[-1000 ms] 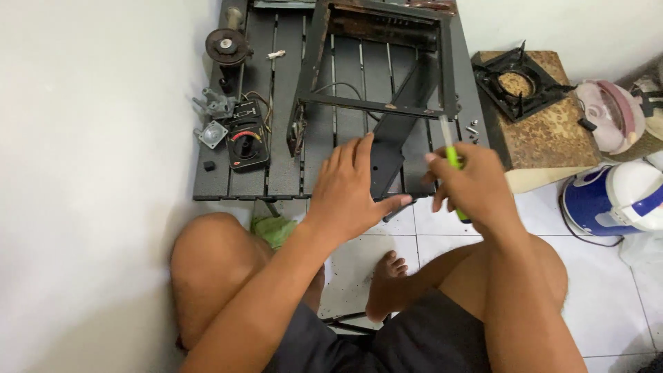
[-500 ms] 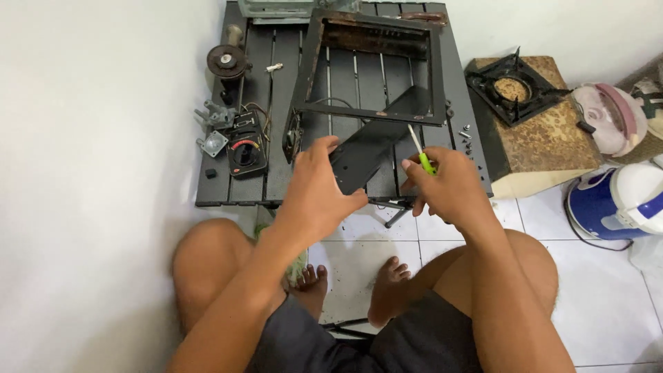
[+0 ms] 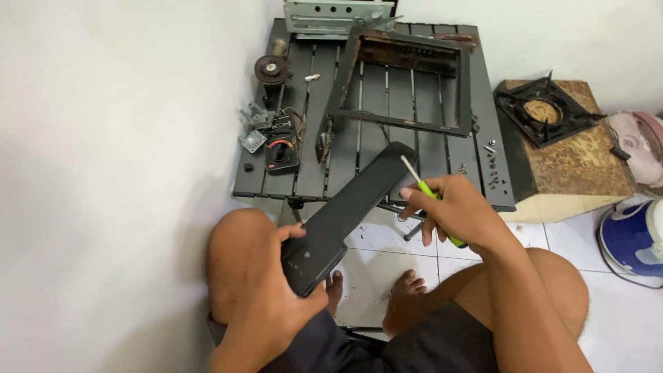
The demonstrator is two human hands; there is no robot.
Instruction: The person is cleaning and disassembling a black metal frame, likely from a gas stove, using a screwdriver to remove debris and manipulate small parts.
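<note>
My left hand (image 3: 266,304) grips the near end of a long flat black panel (image 3: 352,207), lifted off the low slatted table (image 3: 311,176) and held slantwise over my knees. My right hand (image 3: 459,211) holds a green-handled screwdriver (image 3: 428,193), its metal shaft pointing up-left beside the panel's far end. On the table lies a black rectangular metal frame (image 3: 400,83) with rusty edges. Small loose parts, a black control block with a dial (image 3: 280,148) and a round wheel-like piece (image 3: 271,69) sit on the table's left side.
A white wall runs along the left. A grey metal plate (image 3: 338,17) lies at the table's far end. To the right stands a low box bearing a black burner grate (image 3: 542,110), then a blue and white appliance (image 3: 632,238). Screws (image 3: 490,166) lie on the table's right slat.
The black panel has come off the frame and been drawn toward me by my left hand. My right hand with the screwdriver has pulled back from the table edge.
</note>
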